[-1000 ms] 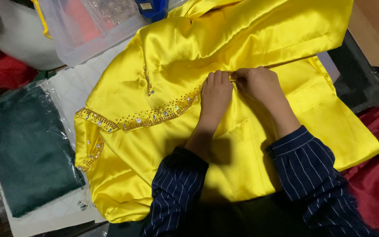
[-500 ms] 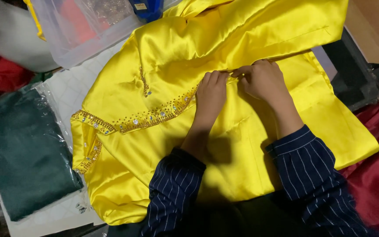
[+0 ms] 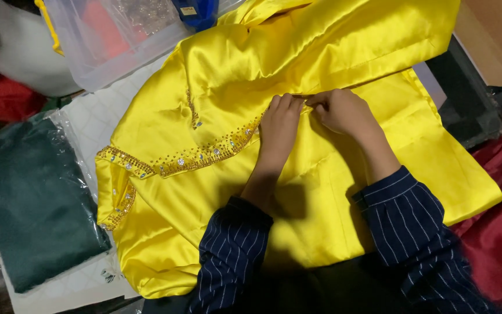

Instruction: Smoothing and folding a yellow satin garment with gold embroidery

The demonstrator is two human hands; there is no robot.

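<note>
since the earlier frames little has changed: both hands stay pressed at the same spot on the fold, and the whole scene sits slightly lower and to the left in view, as if the head had tilted.

at far left a dark green folded cloth [image 3: 33, 203] lies in a clear wrapper, its outer edge cut off by the frame. above it a clear plastic bin [image 3: 108, 40] is cropped at the top, its contents blurred. the yellow satin garment [image 3: 216, 93] covers the middle of the white work surface [image 3: 88, 116], with its long axis running from lower left to upper right; a beaded gold trim [image 3: 187, 163] runs along the folded edge from the left corner toward the hands. the left hand [image 3: 280, 125] rests fingers-down on the trim's right end, fingers curled close together and pinching the cloth. just beside it, touching at the fingertips, the right hand [image 3: 347, 113] pinches the same fold; what lies between the fingertips is hidden. both wrists come out of navy pinstriped sleeves [image 3: 233, 261]. dark red fabric [image 3: 501, 232] lies at far right, partly out of frame.
</note>
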